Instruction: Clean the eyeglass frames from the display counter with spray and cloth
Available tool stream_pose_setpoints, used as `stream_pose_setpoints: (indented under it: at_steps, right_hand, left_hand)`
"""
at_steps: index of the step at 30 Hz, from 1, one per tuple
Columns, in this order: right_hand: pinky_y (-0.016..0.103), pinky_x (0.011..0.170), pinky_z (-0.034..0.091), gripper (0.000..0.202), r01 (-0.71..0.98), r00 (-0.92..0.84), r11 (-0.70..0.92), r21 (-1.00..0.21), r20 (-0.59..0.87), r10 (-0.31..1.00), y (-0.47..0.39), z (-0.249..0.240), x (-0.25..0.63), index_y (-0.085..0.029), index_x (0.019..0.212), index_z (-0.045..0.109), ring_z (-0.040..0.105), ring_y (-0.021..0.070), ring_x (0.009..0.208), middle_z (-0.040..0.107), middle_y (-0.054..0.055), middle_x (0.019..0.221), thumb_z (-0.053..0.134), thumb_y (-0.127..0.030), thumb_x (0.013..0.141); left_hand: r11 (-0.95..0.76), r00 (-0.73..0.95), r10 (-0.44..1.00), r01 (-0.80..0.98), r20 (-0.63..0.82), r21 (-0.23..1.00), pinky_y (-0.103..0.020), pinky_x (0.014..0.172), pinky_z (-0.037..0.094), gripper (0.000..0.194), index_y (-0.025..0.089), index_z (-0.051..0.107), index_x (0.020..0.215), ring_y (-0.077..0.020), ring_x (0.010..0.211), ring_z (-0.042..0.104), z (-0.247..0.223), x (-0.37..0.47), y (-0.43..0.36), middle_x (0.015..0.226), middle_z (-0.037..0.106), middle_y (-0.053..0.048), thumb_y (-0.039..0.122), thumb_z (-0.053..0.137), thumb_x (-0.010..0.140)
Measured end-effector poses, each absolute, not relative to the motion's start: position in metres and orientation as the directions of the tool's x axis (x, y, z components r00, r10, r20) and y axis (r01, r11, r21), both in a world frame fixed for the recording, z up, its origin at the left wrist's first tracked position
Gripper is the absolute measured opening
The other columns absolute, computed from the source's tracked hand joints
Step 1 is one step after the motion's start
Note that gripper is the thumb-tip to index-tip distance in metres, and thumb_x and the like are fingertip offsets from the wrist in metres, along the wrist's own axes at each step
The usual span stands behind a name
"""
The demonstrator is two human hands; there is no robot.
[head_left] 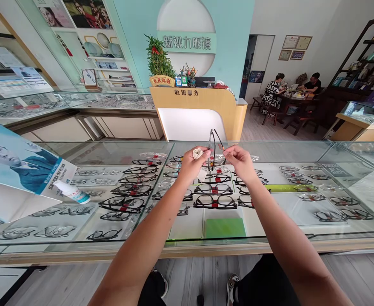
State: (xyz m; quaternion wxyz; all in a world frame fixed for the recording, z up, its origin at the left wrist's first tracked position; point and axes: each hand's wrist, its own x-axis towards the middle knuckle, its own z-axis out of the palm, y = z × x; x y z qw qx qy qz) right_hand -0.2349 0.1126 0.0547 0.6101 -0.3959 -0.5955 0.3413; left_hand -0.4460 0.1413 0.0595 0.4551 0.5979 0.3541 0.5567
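Above the glass counter, a pair of black-framed eyeglasses (211, 148) is held up edge-on between my two hands. My left hand (193, 160) pinches the front frame and also has a crumpled pale cloth (198, 153) tucked in its fingers. Closed around a temple arm on the other side is my right hand (238, 160). The lenses are seen too steeply to make out. Beneath the hands, rows of dark-framed glasses (215, 201) with red tags at the bridge lie inside the display case.
A white spray bottle (73, 192) lies tilted on the counter at left, by a blue advertising stand (21, 165). The glass countertop (289, 148) spans the view. Beyond are a wooden cashier desk (199, 100) and two people seated at a table (297, 100).
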Motion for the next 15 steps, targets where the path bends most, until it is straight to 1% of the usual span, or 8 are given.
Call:
stream_pose_setpoints:
  at_steps: [1,3,5,7,9,11,13,15]
  right_hand:
    - [0.035,0.064,0.033,0.053,0.107,0.095,0.452,-0.886,0.461,0.882,0.113,0.054,-0.233,-0.026,0.093,0.072,0.041,0.0158,0.058,0.054,-0.007,0.06,0.087,-0.077,0.091]
    - [0.036,0.064,0.041,0.045,0.229,0.185,0.44,-0.868,0.482,0.856,0.112,0.053,-0.229,-0.026,0.101,0.073,0.05,0.0174,0.056,0.071,-0.003,0.067,0.08,-0.071,0.1]
    - [0.037,0.069,0.049,0.038,0.317,0.27,0.433,-0.844,0.518,0.812,0.111,0.052,-0.225,-0.025,0.11,0.074,0.062,0.0193,0.062,0.085,0.004,0.088,0.071,-0.064,0.108]
    - [0.038,0.073,0.053,0.035,0.357,0.343,0.452,-0.818,0.565,0.751,0.108,0.054,-0.222,-0.026,0.12,0.073,0.073,0.0223,0.075,0.09,0.01,0.11,0.067,-0.059,0.111]
    - [0.037,0.072,0.051,0.035,0.376,0.394,0.482,-0.792,0.607,0.69,0.106,0.057,-0.221,-0.028,0.129,0.068,0.078,0.0257,0.091,0.088,0.013,0.129,0.069,-0.058,0.111]
    - [0.037,0.07,0.05,0.04,0.393,0.412,0.5,-0.772,0.634,0.655,0.104,0.058,-0.224,-0.029,0.133,0.061,0.079,0.0279,0.103,0.084,0.015,0.143,0.074,-0.058,0.108]
    - [0.039,0.072,0.053,0.05,0.421,0.386,0.505,-0.754,0.652,0.652,0.103,0.056,-0.229,-0.03,0.136,0.057,0.079,0.0301,0.112,0.078,0.017,0.153,0.08,-0.06,0.103]
    - [0.044,0.081,0.059,0.063,0.476,0.325,0.51,-0.717,0.682,0.655,0.103,0.051,-0.237,-0.029,0.142,0.055,0.077,0.0327,0.12,0.069,0.02,0.161,0.086,-0.061,0.097]
  left_hand:
    - [-0.336,0.123,0.931,-0.072,0.343,0.939,-0.029,0.064,0.05,0.07,0.022,0.082,0.1,-0.0165,0.075,0.06,0.059,-0.447,0.142,0.1,0.083,-0.008,0.084,0.097,0.072]
    - [-0.339,0.12,0.932,-0.044,0.342,0.94,-0.029,0.064,0.049,0.07,0.021,0.083,0.099,-0.0167,0.074,0.058,0.059,-0.449,0.143,0.097,0.082,-0.007,0.085,0.096,0.072]
    - [-0.345,0.135,0.929,-0.015,0.344,0.938,-0.03,0.064,0.048,0.07,0.021,0.082,0.098,-0.0171,0.074,0.058,0.059,-0.45,0.144,0.094,0.081,-0.007,0.085,0.095,0.073]
    - [-0.356,0.159,0.924,0.015,0.349,0.935,-0.031,0.066,0.048,0.068,0.021,0.082,0.096,-0.0173,0.073,0.058,0.06,-0.451,0.144,0.091,0.079,-0.006,0.084,0.093,0.074]
    - [-0.367,0.179,0.918,0.044,0.354,0.929,-0.032,0.067,0.048,0.068,0.02,0.083,0.095,-0.0172,0.071,0.057,0.06,-0.451,0.145,0.087,0.078,-0.005,0.084,0.092,0.075]
    - [-0.372,0.186,0.916,0.057,0.356,0.926,-0.032,0.067,0.047,0.068,0.02,0.083,0.094,-0.0173,0.07,0.056,0.059,-0.45,0.144,0.084,0.076,-0.004,0.084,0.093,0.074]
    - [-0.369,0.186,0.916,0.048,0.355,0.928,-0.032,0.066,0.046,0.067,0.021,0.082,0.093,-0.0173,0.07,0.054,0.058,-0.447,0.142,0.082,0.074,-0.004,0.084,0.093,0.074]
    - [-0.368,0.185,0.916,0.036,0.355,0.929,-0.031,0.064,0.045,0.066,0.021,0.081,0.092,-0.0168,0.068,0.052,0.057,-0.443,0.139,0.078,0.07,-0.002,0.082,0.094,0.073]
